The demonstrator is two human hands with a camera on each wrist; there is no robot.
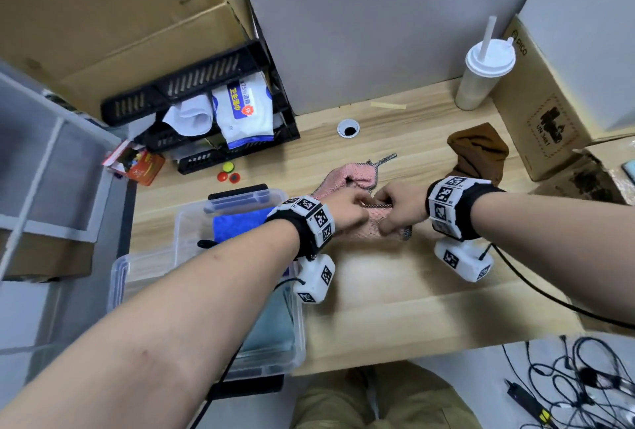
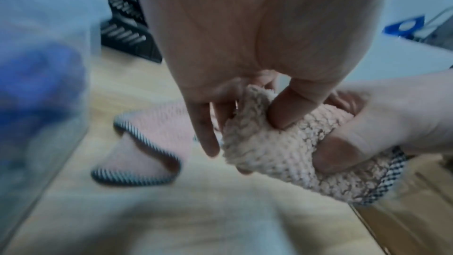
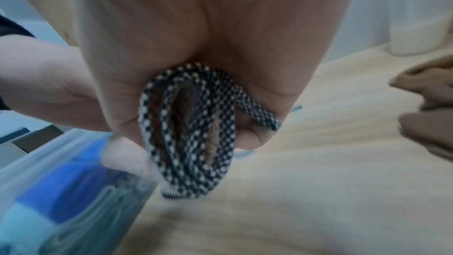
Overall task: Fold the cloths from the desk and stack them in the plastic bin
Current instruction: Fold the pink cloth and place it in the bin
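Note:
A pink knitted cloth [image 1: 347, 179] with a black-and-white checked hem lies bunched on the wooden desk [image 1: 395, 277]. My left hand [image 1: 347, 210] pinches a fold of the pink cloth [image 2: 277, 143] between thumb and fingers. My right hand [image 1: 398, 208] grips the same cloth right beside it, and the checked hem [image 3: 193, 129] loops out of its fist. A brown cloth [image 1: 479, 152] sits crumpled at the right rear. The clear plastic bin [image 1: 187, 222] stands left of my hands, holding a blue cloth [image 1: 237, 226] and a teal cloth [image 1: 271, 329].
A black crate [image 1: 206, 85] with wipes packs stands at the back left. A lidded cup with a straw [image 1: 481, 78] and a cardboard box [image 1: 546, 112] stand at the back right. Small round magnets [image 1: 228, 174] lie near the crate. Cables [image 1: 584, 373] hang below the desk's front edge.

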